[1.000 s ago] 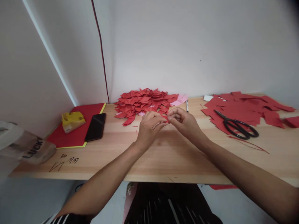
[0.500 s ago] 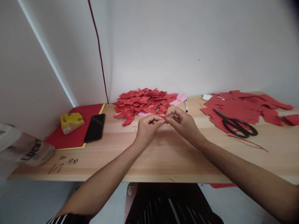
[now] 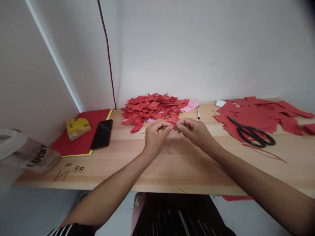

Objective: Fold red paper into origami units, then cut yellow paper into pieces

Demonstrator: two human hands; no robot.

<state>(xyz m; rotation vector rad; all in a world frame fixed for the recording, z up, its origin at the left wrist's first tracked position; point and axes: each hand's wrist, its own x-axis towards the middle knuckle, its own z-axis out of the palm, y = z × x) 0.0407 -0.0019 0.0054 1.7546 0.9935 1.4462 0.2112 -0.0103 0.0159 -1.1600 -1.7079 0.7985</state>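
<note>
Red paper piece (image 3: pixel 174 126), small and mostly covered by fingers, was held over the wooden table (image 3: pixel 172 170), past its near edge and roughly midway between the forearms. The left hand (image 3: pixel 155 135) had thumb and forefinger closed on its left side; the right hand (image 3: pixel 197 131) had its fingertips pinched together on the right side. Neither hand was nearer, since both touched it. From its grip, each hand had the piece directly inward, towards the other hand. Its long axis seemed to run across, from one pinch to the other, though too little showed to be sure. What could be seen was matt, bright red and narrow; its folds were too small to make out.

Off to the left, a black phone (image 3: pixel 101 134) lay partly on a red sheet with yellow edging (image 3: pixel 76 148), beside a yellow packet (image 3: pixel 78 128). On the right, black-handled scissors (image 3: pixel 256 135) lay open-handled over flat red cut pieces (image 3: pixel 258 115). Just beyond the fingers stood a heap of pointed, folded red papers (image 3: pixel 150 106), with pink paper (image 3: pixel 190 106) and a pen (image 3: pixel 198 112) to its right, near the pale wall (image 3: pixel 162 49).
</note>
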